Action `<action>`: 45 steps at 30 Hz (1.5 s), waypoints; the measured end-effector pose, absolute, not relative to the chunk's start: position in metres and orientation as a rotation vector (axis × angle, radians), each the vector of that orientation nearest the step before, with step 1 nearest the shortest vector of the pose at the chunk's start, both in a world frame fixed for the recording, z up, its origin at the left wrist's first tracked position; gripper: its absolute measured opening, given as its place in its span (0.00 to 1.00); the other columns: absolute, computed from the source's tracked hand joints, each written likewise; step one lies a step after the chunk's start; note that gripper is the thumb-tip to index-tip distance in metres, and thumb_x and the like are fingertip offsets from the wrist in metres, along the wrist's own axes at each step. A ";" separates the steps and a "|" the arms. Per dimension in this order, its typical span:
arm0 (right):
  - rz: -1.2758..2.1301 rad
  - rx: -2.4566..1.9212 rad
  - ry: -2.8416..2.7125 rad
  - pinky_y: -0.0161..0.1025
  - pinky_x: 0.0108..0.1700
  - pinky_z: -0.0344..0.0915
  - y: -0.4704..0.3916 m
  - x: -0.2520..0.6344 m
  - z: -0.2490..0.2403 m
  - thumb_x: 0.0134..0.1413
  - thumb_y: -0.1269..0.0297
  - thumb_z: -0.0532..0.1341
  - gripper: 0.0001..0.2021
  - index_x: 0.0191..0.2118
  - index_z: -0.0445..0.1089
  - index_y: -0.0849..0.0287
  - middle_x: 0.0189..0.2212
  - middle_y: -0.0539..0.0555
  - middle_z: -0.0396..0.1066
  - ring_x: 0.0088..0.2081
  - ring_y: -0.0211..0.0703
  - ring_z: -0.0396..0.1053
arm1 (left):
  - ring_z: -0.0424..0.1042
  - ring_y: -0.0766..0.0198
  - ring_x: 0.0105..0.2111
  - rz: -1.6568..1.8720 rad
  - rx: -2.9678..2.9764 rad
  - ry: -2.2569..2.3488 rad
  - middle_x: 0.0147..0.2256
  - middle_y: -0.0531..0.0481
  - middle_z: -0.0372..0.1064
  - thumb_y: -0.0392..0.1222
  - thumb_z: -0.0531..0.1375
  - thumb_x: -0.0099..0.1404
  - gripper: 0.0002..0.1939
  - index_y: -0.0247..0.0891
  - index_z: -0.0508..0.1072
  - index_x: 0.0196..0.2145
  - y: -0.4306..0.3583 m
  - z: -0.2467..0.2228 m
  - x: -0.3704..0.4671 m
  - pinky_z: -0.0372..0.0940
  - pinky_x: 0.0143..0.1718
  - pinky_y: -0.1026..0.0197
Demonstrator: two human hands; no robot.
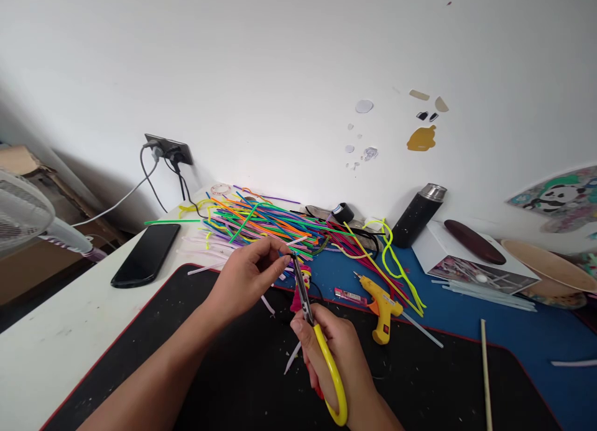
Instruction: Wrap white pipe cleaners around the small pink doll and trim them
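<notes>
My right hand [338, 350] is wrapped round scissors [321, 347] with a yellow handle, their blades pointing up and away. My left hand [254, 275] is pinched at the blade tips, on something small and dark that I cannot make out. Beneath the blades a red and yellow item [304, 274] shows in part; the scissors and my right hand hide the rest. Behind my hands lies a heap of colourful pipe cleaners [261, 219]. A pale strip [292, 358] lies on the black mat [252, 381] beside my right hand.
A yellow glue gun [383, 306] lies right of the scissors, near a pink packet [351, 296]. Farther right are a black flask [417, 219], a white box [438, 257], glue sticks [489, 296] and a thin stick [485, 369]. A phone [147, 255] lies at the left.
</notes>
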State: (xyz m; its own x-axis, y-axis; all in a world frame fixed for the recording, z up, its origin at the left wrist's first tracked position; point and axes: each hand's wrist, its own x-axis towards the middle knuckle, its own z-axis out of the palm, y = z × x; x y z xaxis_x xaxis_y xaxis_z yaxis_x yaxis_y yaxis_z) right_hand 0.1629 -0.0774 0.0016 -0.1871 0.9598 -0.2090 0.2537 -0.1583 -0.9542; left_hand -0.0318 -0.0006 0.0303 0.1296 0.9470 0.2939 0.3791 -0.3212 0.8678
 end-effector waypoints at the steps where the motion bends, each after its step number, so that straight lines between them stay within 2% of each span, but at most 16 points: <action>1: 1.386 -1.428 -1.458 0.29 0.16 0.52 -0.078 0.163 0.002 0.63 0.30 0.60 0.29 0.38 0.73 0.57 0.16 0.43 0.59 0.13 0.32 0.57 | 0.65 0.66 0.25 1.171 1.795 1.281 0.26 0.58 0.66 0.47 0.61 0.71 0.09 0.40 0.75 0.40 -0.001 0.030 -0.032 0.59 0.29 0.65; 15: 1.402 -1.405 -1.520 0.28 0.15 0.54 -0.075 0.167 -0.006 0.65 0.31 0.60 0.29 0.39 0.72 0.56 0.17 0.44 0.61 0.13 0.33 0.59 | 0.63 0.67 0.24 1.170 1.853 1.274 0.24 0.59 0.65 0.46 0.61 0.71 0.08 0.40 0.74 0.39 -0.001 0.028 -0.030 0.58 0.27 0.65; 28: 1.395 -1.390 -1.527 0.27 0.14 0.54 -0.073 0.166 -0.007 0.64 0.29 0.58 0.30 0.39 0.72 0.56 0.16 0.44 0.60 0.12 0.33 0.58 | 0.66 0.67 0.25 1.205 1.875 1.268 0.26 0.56 0.68 0.46 0.61 0.72 0.09 0.39 0.76 0.38 -0.002 0.028 -0.031 0.61 0.28 0.65; 45: 1.482 -1.337 -1.428 0.27 0.16 0.53 -0.076 0.164 -0.001 0.62 0.30 0.62 0.30 0.40 0.74 0.58 0.19 0.45 0.63 0.15 0.31 0.59 | 0.66 0.68 0.24 1.306 1.924 1.266 0.25 0.57 0.67 0.42 0.61 0.71 0.06 0.39 0.76 0.38 -0.002 0.025 -0.031 0.60 0.26 0.67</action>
State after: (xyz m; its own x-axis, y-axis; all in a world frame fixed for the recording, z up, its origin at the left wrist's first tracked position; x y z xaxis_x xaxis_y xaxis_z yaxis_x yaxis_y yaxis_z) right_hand 0.1638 -0.0763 -0.0013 -0.2466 0.9452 -0.2140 0.1794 -0.1725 -0.9685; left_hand -0.0306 -0.0025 0.0251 0.1126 0.8875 0.4469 0.4195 -0.4502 0.7883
